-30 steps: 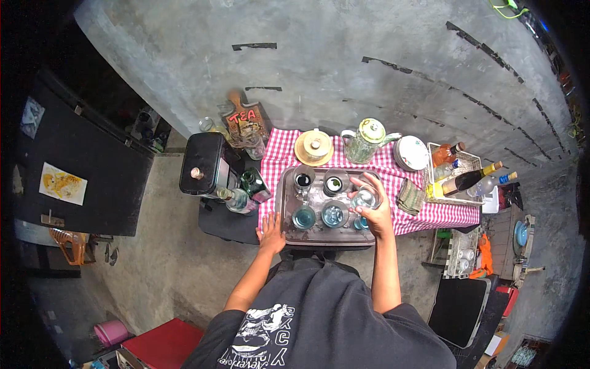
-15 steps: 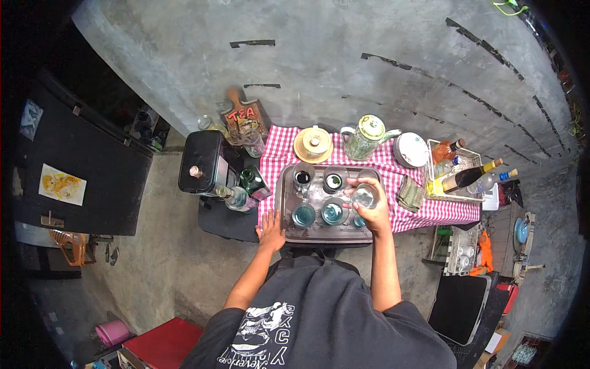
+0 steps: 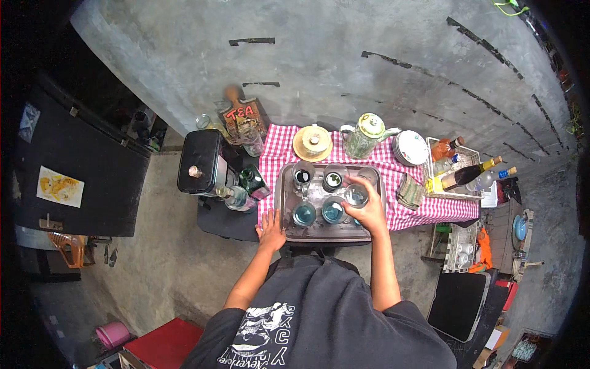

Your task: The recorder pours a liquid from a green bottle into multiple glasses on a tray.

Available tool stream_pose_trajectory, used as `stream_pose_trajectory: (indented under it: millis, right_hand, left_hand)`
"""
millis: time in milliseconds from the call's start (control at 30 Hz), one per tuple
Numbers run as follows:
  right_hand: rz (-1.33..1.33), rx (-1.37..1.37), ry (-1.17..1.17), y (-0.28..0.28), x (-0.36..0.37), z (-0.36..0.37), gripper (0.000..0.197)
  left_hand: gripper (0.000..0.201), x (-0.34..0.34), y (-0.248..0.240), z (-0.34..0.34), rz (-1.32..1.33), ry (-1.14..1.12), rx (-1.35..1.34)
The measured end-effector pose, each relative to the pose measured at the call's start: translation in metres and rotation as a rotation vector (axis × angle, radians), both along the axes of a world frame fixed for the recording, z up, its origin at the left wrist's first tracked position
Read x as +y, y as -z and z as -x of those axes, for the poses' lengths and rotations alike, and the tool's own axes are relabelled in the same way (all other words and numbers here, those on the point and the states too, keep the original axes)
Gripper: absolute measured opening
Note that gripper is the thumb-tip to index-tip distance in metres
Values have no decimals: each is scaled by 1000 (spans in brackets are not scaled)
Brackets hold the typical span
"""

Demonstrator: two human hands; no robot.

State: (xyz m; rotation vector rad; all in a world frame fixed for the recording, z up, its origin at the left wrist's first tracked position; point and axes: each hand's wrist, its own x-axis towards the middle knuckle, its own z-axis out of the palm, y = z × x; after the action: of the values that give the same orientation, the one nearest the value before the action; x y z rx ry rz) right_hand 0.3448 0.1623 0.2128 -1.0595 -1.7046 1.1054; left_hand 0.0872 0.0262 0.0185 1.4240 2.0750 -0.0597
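Observation:
My right hand (image 3: 370,215) is closed round a clear drinking glass (image 3: 356,195) over the right part of a dark brown tray (image 3: 307,236). Whether the glass touches the tray, I cannot tell. Beside it stand two glasses with bluish bases, one at the near left (image 3: 303,214) and one near the middle (image 3: 333,210). Behind them are two more glasses with dark contents, one at left (image 3: 302,176) and one at centre (image 3: 333,180). Another glass is mostly hidden under my right hand. My left hand (image 3: 270,230) lies with fingers spread at the tray's left edge, holding nothing.
A lidded pot on a saucer (image 3: 314,142), a patterned pitcher (image 3: 370,138) and stacked plates (image 3: 410,148) stand behind the tray on a checked cloth (image 3: 402,220). A bottle basket (image 3: 455,195) and folded cloth (image 3: 410,192) are right; a black dispenser (image 3: 200,163) and bottles (image 3: 236,198) are left.
My right hand has moved the glass slightly left and down toward the tray. My left hand stays in place at the tray's edge.

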Motion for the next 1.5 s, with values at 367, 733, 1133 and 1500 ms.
stream_pose_trajectory:
  millis: [367,733,1133,1500]
  right_hand:
    - [-24,-206,-2,15,-10,1,48]
    - [50,-324,39,36,-24,4,47]
    - [97,-401,87,58,-36,13,49]
    - [67,-411,113,77,-29,10,50]
  left_hand:
    - [83,0,2,2,21,29,15]
    - [86,-2,1,10,-60,138,77]
    - [95,1,15,24,-27,201,77]
    - [96,11,14,25,122,225,8]
